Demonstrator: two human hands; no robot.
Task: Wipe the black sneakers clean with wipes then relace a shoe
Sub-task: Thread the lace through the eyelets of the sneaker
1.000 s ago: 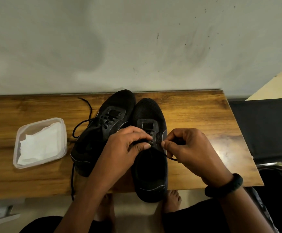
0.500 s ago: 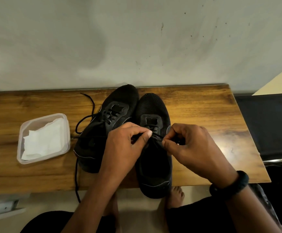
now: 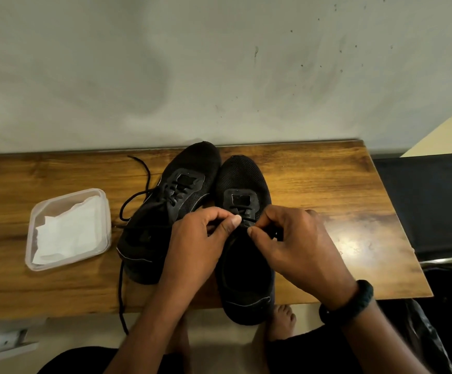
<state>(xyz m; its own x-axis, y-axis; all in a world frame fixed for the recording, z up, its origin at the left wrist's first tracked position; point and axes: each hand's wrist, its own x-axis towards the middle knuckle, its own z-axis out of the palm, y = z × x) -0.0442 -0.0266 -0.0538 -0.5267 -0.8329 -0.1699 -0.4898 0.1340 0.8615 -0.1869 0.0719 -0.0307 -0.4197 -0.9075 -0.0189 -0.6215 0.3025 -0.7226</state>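
Progress: wiping apparently done, relacing partway.
Hands: left hand (image 3: 200,238), right hand (image 3: 295,238) together, both pinching lace (image 3: 249,220) on sneaker (image 3: 242,176) beneath.
Remaining: likely upper eyelets.

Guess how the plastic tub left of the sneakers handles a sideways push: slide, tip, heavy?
Probably light: the tub is thin, see-through plastic holding only white wipes. Likely slides rather than tips: it is low and wide, flat on the glossy table. Walls may flex if squeezed.
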